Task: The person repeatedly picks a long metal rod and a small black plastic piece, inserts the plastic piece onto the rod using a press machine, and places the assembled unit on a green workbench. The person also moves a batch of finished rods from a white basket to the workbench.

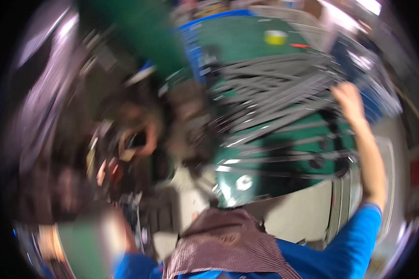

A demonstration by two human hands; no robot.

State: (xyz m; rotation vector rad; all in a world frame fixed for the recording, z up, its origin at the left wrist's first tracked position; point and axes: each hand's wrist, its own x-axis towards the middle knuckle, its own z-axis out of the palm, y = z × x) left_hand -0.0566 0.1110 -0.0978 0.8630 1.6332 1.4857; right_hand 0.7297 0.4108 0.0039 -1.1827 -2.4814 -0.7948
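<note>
My right hand reaches out to the right end of a pile of long grey strips on the green tabletop. Its fingers are curled in at the end of a grey strip, though motion blurs the grip. Thinner dark rods with round ends lie nearer to me on the same table. At the lower left, my left forearm rises from a blue sleeve. My left hand is smeared beside a blurred green surface, so its fingers cannot be made out.
A yellow-and-white tub and a red tool sit at the table's far side. A white ring lies near its front edge. Clear plastic wrapping is at the right. Another person's hand shows among dark clutter at left.
</note>
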